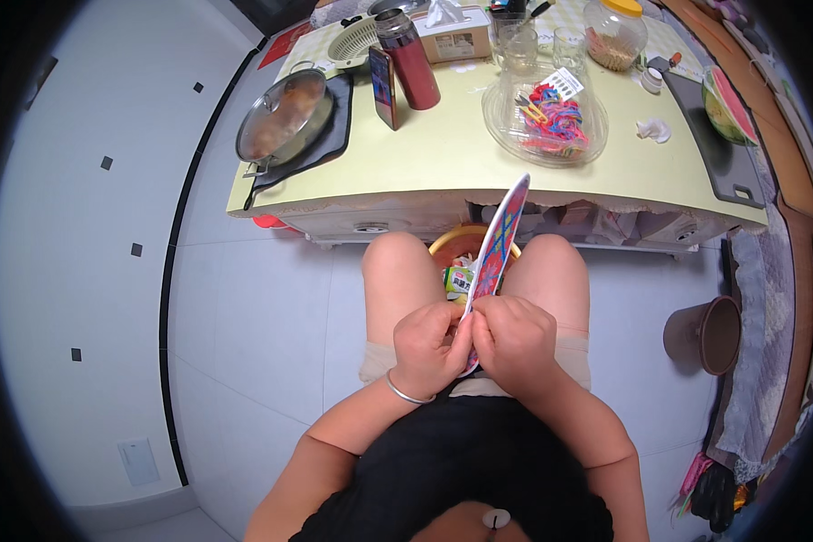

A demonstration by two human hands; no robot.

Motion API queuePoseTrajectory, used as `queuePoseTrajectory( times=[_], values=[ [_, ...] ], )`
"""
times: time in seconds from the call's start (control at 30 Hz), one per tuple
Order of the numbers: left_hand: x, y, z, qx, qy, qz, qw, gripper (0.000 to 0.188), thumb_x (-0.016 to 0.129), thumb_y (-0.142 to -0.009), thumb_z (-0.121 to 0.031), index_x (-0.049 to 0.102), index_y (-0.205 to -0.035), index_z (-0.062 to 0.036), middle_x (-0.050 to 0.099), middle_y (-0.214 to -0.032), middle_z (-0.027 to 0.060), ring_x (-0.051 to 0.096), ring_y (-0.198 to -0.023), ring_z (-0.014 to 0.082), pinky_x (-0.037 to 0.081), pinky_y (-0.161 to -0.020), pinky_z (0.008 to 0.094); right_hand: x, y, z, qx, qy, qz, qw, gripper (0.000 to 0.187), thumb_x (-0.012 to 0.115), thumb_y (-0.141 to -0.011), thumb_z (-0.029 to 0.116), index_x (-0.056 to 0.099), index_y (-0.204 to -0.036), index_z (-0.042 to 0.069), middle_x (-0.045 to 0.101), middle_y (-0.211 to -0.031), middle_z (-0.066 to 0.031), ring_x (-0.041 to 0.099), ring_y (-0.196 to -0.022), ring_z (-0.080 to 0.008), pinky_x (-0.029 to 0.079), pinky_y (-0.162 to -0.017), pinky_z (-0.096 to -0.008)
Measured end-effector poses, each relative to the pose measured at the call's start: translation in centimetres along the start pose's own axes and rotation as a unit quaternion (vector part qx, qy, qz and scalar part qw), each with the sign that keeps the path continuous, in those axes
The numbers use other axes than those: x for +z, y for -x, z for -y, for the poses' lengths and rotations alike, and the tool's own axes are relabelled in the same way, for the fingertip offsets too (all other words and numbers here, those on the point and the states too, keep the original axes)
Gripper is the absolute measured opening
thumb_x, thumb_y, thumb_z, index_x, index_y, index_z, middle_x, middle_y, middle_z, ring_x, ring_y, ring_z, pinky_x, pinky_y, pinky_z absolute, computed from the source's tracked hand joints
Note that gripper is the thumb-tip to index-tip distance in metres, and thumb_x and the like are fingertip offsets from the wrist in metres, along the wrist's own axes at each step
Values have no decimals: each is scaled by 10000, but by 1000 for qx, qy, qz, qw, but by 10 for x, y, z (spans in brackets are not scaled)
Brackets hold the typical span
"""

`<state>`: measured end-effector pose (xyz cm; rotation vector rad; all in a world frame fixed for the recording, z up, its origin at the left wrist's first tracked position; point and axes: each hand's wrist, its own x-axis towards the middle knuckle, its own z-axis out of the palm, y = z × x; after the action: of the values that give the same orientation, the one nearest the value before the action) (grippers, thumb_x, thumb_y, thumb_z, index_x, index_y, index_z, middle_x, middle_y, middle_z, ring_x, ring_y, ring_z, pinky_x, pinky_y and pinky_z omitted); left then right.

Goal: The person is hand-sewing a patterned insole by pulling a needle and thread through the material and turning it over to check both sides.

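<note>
Between my knees I hold an embroidered insole [499, 242], patterned in red and blue with a white edge. It stands nearly edge-on and tilts up toward the table. My left hand [429, 341] pinches its near left side, fingers curled. Closed against the other side is my right hand [520, 336], its thumb close to the left one. Any needle or thread between the fingertips is too small to make out. On the table, a clear plastic tray [497, 135] bears colourful yarn [562, 126] and yellow-handled snips [531, 110].
Below the insole is a yellow-rimmed bin [444, 242] with wrappers inside. A lidded pan [285, 117], a propped phone [383, 88], a red thermos [411, 63] and a tissue box [456, 41] stand on the table [425, 149]. Right are watermelon [730, 104] and a brown bin [696, 336].
</note>
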<state>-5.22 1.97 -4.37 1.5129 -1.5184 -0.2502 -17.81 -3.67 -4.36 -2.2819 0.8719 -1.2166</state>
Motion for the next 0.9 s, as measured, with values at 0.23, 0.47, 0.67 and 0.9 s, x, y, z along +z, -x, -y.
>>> queuePoseTrajectory(
  times=[0.23,0.47,0.67,0.9],
  values=[
    [-5,-5,6,27,-17,-21,999,65,674,-755,-9,624,-791,10,606,-655,99,585,-545,190,457,-508,282,-11,2,5,87,-40,21,995,71,653,-734,49,589,-756,29,574,-653,-109,575,-570,-276,455,-502,-369],
    [-12,-10,8,33,-1,-38,999,56,666,-776,-27,648,-823,-2,599,-656,100,565,-553,216,442,-513,300,-12,-1,1,139,-138,-31,980,72,661,-761,34,600,-788,6,607,-749,-102,581,-609,-200,466,-535,-306],
    [-25,-9,-1,-35,133,24,990,80,652,-792,-45,652,-857,2,621,-721,116,598,-629,230,463,-571,306,-10,22,-34,440,-501,-80,741,106,622,-842,46,594,-943,24,621,-915,-60,579,-806,-116,469,-775,-260],
    [-21,5,17,-214,345,134,904,111,668,-813,-55,645,-884,27,647,-806,55,584,-723,83,474,-655,222,8,29,-16,541,-683,-69,485,216,690,-786,104,597,-974,52,651,-942,-108,646,-855,-244,551,-777,-416]
  ],
)
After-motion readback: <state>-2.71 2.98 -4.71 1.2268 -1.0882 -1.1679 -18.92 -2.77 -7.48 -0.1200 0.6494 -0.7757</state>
